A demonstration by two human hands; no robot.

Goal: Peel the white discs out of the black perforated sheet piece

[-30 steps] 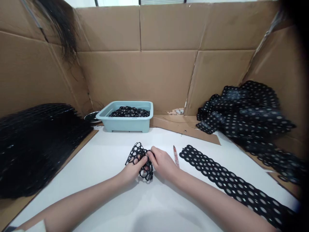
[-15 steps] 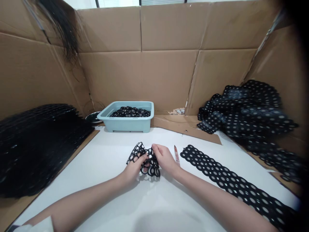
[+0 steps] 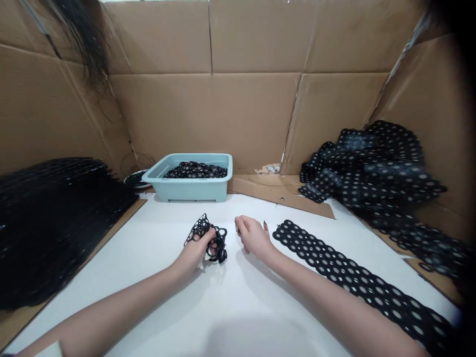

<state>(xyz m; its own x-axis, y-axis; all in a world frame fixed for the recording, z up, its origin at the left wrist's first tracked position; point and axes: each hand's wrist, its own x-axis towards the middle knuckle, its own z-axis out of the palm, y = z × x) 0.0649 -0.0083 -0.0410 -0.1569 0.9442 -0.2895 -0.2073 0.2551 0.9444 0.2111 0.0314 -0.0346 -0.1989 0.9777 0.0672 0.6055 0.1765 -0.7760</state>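
Strands of glossy black material (image 3: 52,233) lie piled at far left. Beyond the hands, a pale-blue rectangular plastic tub (image 3: 188,191) holds black ringed pieces (image 3: 197,170). Nearer, the left hand (image 3: 196,249) pinches a crumpled black openwork ring-patterned piece (image 3: 201,228) above the white tabletop (image 3: 159,307), thumb on top. Apart from it, the right hand (image 3: 253,236) has its fingers curled together; whether they grip anything I cannot tell. Rightward lies a flat black strip with pale round spots (image 3: 336,267).

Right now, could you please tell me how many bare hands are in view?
2: the left hand grips crumpled black mesh, and the right hand, curled, is between that mesh and the flat dotted strip; I see no others.
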